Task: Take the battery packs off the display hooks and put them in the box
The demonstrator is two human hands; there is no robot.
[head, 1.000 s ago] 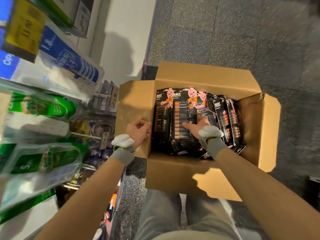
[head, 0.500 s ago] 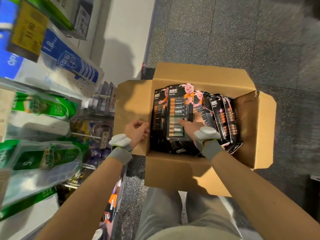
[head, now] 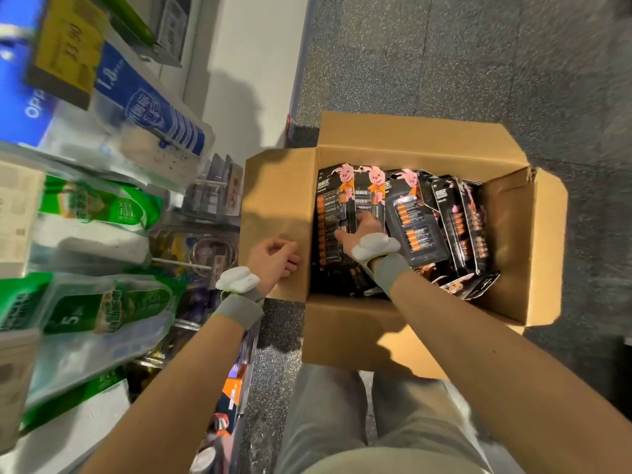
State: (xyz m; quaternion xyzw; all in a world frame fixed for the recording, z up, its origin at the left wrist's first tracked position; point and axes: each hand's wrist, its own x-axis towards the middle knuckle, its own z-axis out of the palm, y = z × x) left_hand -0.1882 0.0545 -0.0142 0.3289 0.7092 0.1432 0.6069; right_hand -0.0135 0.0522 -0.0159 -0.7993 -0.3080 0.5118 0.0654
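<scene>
An open cardboard box (head: pixel 273 200) stands on the floor in front of me. Several black battery packs (head: pixel 415 220) with pink rabbit headers lie inside it, overlapping and leaning to the right. My right hand (head: pixel 362 234) is down in the box, its fingers spread flat on one battery pack (head: pixel 367 196) near the left side. My left hand (head: pixel 273 258) rests on the box's left flap with its fingers loosely curled and nothing in it.
To my left the display rack holds green-labelled packages (head: pixel 95 206) and blue-labelled packages (head: pixel 150 114), with a bare peg hook (head: pixel 181 263) just left of the box. A white pillar (head: pixel 253 63) and grey speckled floor (head: pixel 444 63) lie beyond. My legs are below the box.
My right hand has slid a little to the left across the packs inside the box. My left hand has stayed on the left flap.
</scene>
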